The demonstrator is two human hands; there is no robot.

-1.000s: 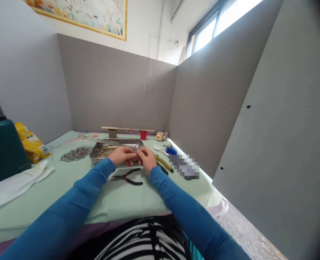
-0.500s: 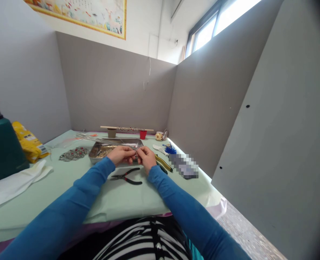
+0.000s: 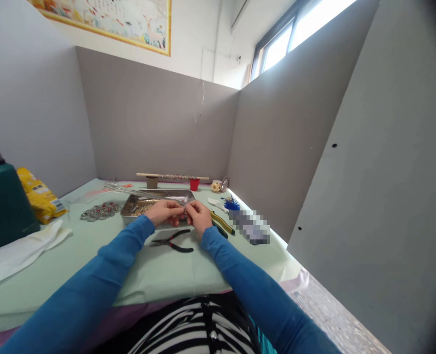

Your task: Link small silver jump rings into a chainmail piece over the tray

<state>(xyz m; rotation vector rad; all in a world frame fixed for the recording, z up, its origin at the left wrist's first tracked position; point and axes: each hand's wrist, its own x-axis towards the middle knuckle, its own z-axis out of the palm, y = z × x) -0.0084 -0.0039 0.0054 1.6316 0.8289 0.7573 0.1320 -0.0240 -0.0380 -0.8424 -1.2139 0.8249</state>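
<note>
Fingers (image 3: 177,211) of the left hand (image 3: 158,213) and right hand (image 3: 200,216) pinch narrowly together at a small piece (image 3: 185,209), too small to identify. It sits between the two hands, just in front of the metal tray (image 3: 128,220). Near the person, black-handled pliers (image 3: 169,242) lie on the green-covered table (image 3: 159,280), handles spread and touched by neither hand. Close beside the right hand is a tool with yellow and green handles (image 3: 226,225), its working end partly hidden.

Thin silvery wires (image 3: 124,188) slant across the tray toward the fingertips; whether the left hand grips them cannot be told. Loose gold-toned bits (image 3: 141,208) lie inside the tray. Left of it is a flat heap of silvery pieces with red beads (image 3: 102,211); to the right, a blue bristly thing (image 3: 231,202) lies beyond the two-coloured tool. Farther back, a pale rod (image 3: 144,174) carrying beaded strands rests across a brown pot (image 3: 152,183) and a red pot (image 3: 195,185). Beyond stands a grey partition (image 3: 155,108).
</note>
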